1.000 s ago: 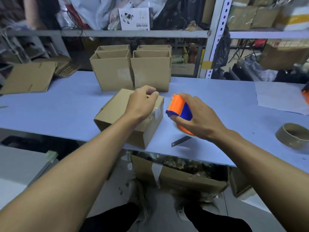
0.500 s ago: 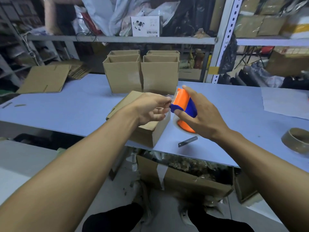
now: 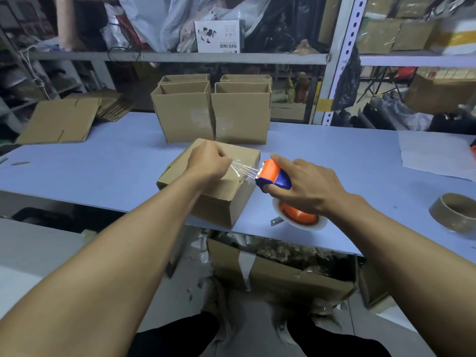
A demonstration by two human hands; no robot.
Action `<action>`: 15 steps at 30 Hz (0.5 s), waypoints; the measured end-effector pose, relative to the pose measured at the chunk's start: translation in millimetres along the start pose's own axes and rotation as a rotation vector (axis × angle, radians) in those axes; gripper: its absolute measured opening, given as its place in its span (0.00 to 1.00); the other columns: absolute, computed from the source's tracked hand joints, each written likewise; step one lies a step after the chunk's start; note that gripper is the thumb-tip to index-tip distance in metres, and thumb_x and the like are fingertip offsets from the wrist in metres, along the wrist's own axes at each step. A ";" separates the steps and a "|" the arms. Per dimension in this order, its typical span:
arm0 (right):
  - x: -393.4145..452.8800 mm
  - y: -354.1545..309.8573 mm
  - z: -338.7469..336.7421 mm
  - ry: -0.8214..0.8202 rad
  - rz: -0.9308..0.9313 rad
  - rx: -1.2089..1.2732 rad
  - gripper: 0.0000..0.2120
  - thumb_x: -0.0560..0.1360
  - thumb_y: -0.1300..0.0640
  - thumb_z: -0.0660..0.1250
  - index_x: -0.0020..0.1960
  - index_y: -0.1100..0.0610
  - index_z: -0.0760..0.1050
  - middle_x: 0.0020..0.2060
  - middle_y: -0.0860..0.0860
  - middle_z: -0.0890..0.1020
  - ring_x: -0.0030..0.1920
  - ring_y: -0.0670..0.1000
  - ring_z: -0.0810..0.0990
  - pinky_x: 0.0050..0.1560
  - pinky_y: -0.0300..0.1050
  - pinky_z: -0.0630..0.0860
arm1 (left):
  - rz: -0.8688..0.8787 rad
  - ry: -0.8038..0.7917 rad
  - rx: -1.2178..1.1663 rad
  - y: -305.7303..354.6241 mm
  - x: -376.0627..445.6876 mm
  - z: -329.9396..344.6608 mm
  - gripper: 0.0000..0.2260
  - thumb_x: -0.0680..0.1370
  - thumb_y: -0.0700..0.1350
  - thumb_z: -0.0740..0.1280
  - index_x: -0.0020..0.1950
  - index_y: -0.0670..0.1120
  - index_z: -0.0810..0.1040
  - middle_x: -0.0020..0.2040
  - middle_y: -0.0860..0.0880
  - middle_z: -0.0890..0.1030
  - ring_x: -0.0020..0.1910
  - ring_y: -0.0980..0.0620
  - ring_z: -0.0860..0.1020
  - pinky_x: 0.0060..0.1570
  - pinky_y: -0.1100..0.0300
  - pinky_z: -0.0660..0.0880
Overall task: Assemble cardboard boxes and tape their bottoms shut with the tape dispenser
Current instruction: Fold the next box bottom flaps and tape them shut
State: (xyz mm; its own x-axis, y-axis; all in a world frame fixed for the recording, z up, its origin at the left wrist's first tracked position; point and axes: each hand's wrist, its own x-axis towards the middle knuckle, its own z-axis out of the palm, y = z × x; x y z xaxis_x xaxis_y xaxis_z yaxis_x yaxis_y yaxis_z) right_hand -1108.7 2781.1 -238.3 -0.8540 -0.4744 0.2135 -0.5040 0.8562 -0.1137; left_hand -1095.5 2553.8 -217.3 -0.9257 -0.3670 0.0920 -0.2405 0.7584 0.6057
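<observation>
Left hand (image 3: pixel 206 162) over the cardboard box (image 3: pixel 213 184), fingers curled tight, pinching the free end of clear tape (image 3: pixel 244 171). Tape stretches taut and wrinkled from that pinch rightward to the tape dispenser (image 3: pixel 274 177), orange and blue. Right hand (image 3: pixel 311 185) grips the dispenser from above, fingers wrapped round it, index finger lying along the top; it's held just off the box's right edge, above the worktop (image 3: pixel 103 171). Roll of clear tape on the dispenser shows below the right hand.

Box sits upside down at the near edge of the worktop, centre, flaps closed on top. Four open boxes (image 3: pixel 185 114) stand in a block just beyond it. Flat cardboard sheets (image 3: pixel 59 122) far left. Empty tape core (image 3: pixel 454 211) at the right, near edge. Sheet of paper (image 3: pixel 435 153) far right. Small metal piece (image 3: pixel 277 221) on the worktop beside the tape roll. Open carton of scraps (image 3: pixel 283 269) on the floor below.
</observation>
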 end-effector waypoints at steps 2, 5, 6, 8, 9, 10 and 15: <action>3.5 1.4 6.1 -0.027 0.001 -0.021 0.34 0.75 0.27 0.52 0.75 0.41 0.56 0.53 0.51 0.77 0.51 0.58 0.77 0.44 0.49 0.70 | 0.038 0.032 0.064 -5.9 4.4 7.5 0.13 0.76 0.44 0.66 0.32 0.43 0.75 0.31 0.51 0.75 0.36 0.46 0.74 0.32 0.59 0.67; 10.0 4.3 13.7 -0.050 0.020 -0.012 0.35 0.75 0.28 0.53 0.78 0.41 0.53 0.56 0.52 0.76 0.53 0.59 0.77 0.45 0.49 0.70 | 0.056 0.033 0.111 -9.5 13.3 13.0 0.12 0.75 0.47 0.67 0.32 0.46 0.76 0.37 0.49 0.80 0.42 0.43 0.79 0.37 0.57 0.72; 11.9 5.2 15.9 -0.057 0.023 -0.009 0.36 0.75 0.28 0.53 0.78 0.41 0.52 0.57 0.52 0.76 0.54 0.59 0.77 0.46 0.49 0.70 | 0.066 0.036 0.138 -10.4 15.7 13.6 0.12 0.76 0.47 0.67 0.32 0.46 0.77 0.39 0.49 0.81 0.43 0.43 0.79 0.38 0.57 0.72; 15.8 5.5 20.8 -0.066 0.025 -0.007 0.36 0.75 0.28 0.53 0.78 0.40 0.51 0.58 0.52 0.76 0.54 0.59 0.77 0.46 0.49 0.70 | 0.105 0.061 0.201 -12.8 17.3 16.1 0.11 0.77 0.48 0.67 0.36 0.46 0.79 0.43 0.49 0.81 0.46 0.43 0.78 0.39 0.56 0.71; 18.0 5.1 22.5 -0.068 0.022 -0.009 0.36 0.75 0.28 0.53 0.78 0.40 0.52 0.57 0.51 0.76 0.54 0.59 0.77 0.46 0.49 0.70 | 0.134 0.086 0.246 -14.4 17.0 18.2 0.10 0.77 0.49 0.67 0.38 0.47 0.79 0.44 0.48 0.81 0.47 0.43 0.78 0.38 0.56 0.70; 20.3 4.5 23.4 -0.070 0.017 -0.015 0.35 0.75 0.28 0.54 0.78 0.40 0.52 0.57 0.51 0.76 0.54 0.59 0.77 0.45 0.49 0.70 | 0.166 0.107 0.298 -16.3 16.7 20.3 0.10 0.77 0.50 0.67 0.39 0.47 0.80 0.45 0.47 0.81 0.47 0.42 0.78 0.38 0.56 0.69; 29.0 -0.4 24.1 -0.088 -0.017 -0.051 0.29 0.74 0.28 0.55 0.70 0.40 0.60 0.47 0.50 0.74 0.46 0.57 0.74 0.41 0.48 0.67 | 0.254 0.154 0.507 -23.7 15.9 28.0 0.12 0.78 0.54 0.65 0.48 0.47 0.81 0.49 0.45 0.82 0.50 0.39 0.78 0.40 0.54 0.72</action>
State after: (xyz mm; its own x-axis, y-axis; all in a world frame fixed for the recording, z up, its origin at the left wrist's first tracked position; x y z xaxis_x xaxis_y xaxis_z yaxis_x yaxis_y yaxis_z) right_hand -1136.4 2762.0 -255.4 -0.8546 -0.5031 0.1284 -0.5131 0.8561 -0.0611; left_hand -1112.8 2545.1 -252.3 -0.9288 -0.1848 0.3213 -0.1611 0.9819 0.0991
